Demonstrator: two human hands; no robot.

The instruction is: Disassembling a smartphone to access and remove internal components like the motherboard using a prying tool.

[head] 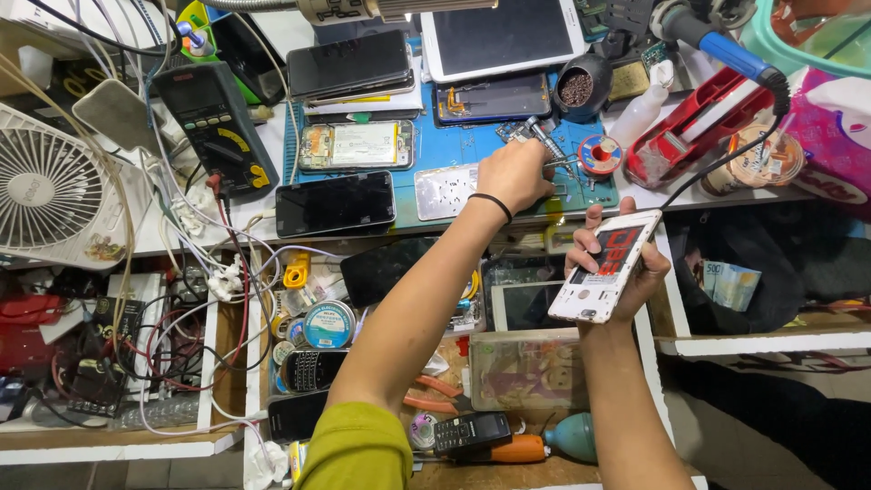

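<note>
Right hand [626, 272] grips white opened phone with red inner parts [606, 265]. Left hand [515, 174] closed around metal tweezers [547, 143] on blue bench mat [454, 145]. Phone back off, not reassembled.

right hand [626, 272] holds opened phone [606, 266], left hand [515, 175] at tweezers [547, 142]
</note>
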